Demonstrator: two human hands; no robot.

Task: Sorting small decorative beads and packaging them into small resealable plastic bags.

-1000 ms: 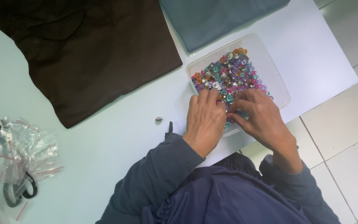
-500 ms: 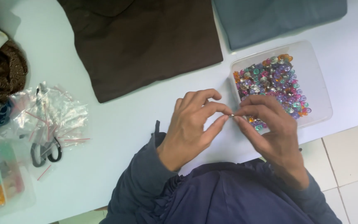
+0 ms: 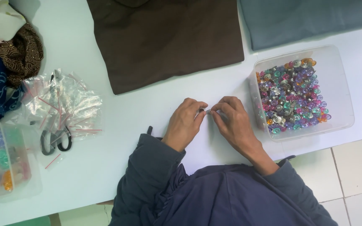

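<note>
At centre worktop (image 3: 126, 109), left hand (image 3: 185, 123) and right hand (image 3: 233, 123) pinch one tiny bead (image 3: 207, 112); light, slippery, held by fingertips; bead tub (image 3: 340, 83) at three o'clock.

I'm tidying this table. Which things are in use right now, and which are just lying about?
In use: left hand and right hand pinching a small piece; bead tub beside the right hand.

Lying about: brown cloth, grey cloth, scissors, plastic bags, left box, patterned fabrics.
</note>
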